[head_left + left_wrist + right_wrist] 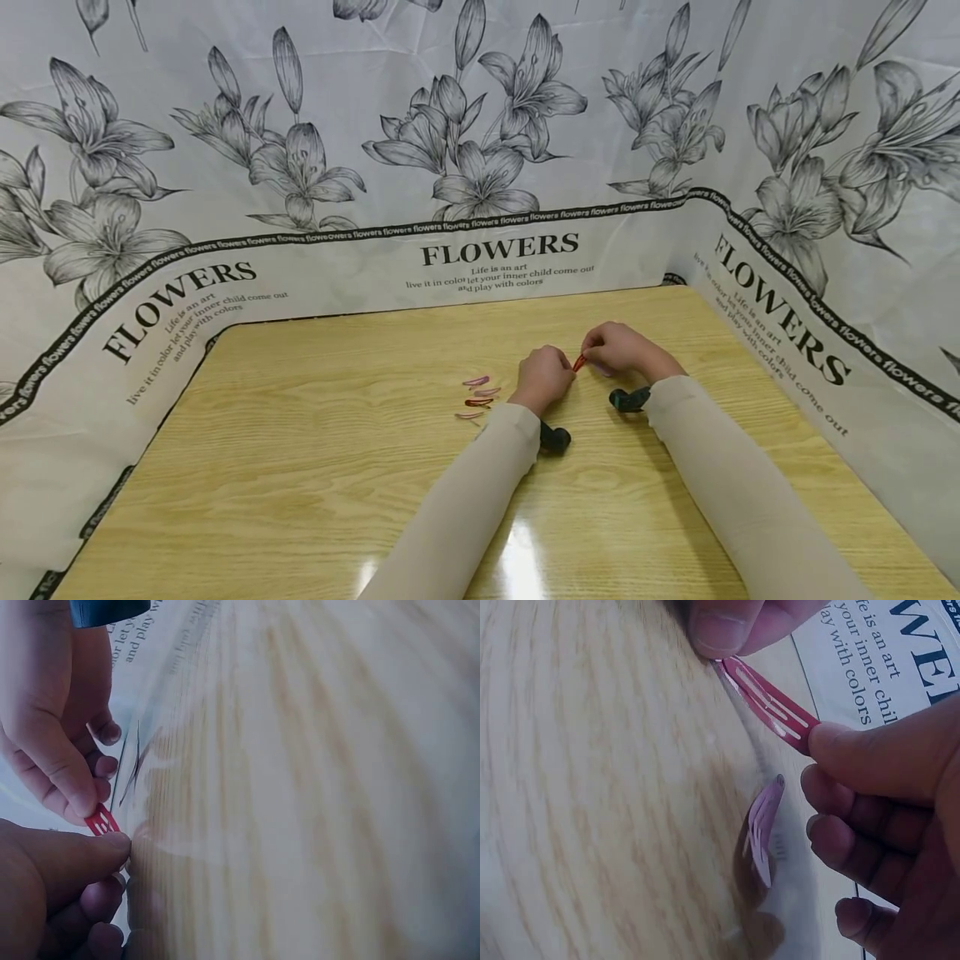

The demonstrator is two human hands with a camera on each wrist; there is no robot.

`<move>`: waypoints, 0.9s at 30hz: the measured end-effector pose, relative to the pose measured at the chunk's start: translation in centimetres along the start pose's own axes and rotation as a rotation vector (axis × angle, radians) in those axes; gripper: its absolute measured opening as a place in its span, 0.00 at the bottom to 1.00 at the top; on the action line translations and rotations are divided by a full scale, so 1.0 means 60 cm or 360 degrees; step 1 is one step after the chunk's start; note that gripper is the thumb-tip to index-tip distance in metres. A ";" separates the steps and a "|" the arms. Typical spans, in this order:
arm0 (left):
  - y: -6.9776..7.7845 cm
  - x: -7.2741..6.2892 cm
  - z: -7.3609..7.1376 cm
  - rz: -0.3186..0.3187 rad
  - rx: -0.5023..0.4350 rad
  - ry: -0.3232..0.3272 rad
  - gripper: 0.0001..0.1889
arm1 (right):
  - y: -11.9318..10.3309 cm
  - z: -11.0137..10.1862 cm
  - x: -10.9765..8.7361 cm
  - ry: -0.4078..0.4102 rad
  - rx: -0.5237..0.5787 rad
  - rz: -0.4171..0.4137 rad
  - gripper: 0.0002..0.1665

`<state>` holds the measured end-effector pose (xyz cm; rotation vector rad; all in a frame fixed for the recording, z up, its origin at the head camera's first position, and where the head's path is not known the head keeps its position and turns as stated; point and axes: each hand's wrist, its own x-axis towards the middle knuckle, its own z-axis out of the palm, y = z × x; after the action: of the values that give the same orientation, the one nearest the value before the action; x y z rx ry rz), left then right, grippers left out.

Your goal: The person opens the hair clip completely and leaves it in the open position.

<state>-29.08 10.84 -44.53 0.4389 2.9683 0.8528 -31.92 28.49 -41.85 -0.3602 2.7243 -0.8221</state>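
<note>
A red snap hair clip (579, 363) is stretched between both hands above the table. My left hand (543, 379) pinches one end of it between thumb and fingers. At the other end, my right hand (622, 346) grips the clip's wide part, with the slots of the red clip (769, 705) showing in the right wrist view. Below the right hand, a light purple hair clip (761, 829) lies on the table. Left of my left hand, several clips lie in a loose column: a purple clip (476, 382), pinkish ones and a dark red clip (478, 403).
The wooden table (300, 433) extends to the left and in front of the arms. White cloth walls (495, 267) with printed flowers and lettering enclose its back and sides. Dark wrist devices (555, 439) sit at both cuffs, close to the tabletop.
</note>
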 end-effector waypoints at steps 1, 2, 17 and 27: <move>-0.001 0.000 0.001 -0.0002 0.0003 0.0006 0.09 | 0.001 0.000 -0.001 -0.0009 0.0021 -0.0003 0.11; -0.001 -0.001 0.001 -0.0006 0.0000 0.0008 0.09 | 0.001 0.000 -0.002 -0.0014 0.0040 -0.0006 0.11; -0.009 -0.003 -0.006 -0.0090 -0.0218 -0.0015 0.11 | 0.009 0.007 -0.004 0.0006 0.0181 -0.0032 0.09; -0.017 -0.004 -0.016 -0.0105 -0.0400 0.0016 0.10 | -0.002 0.009 -0.005 0.0026 0.0186 0.0021 0.09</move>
<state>-29.22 9.48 -44.24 0.3248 2.8125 1.2024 -31.46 28.21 -42.19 -0.3119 2.6753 -0.9800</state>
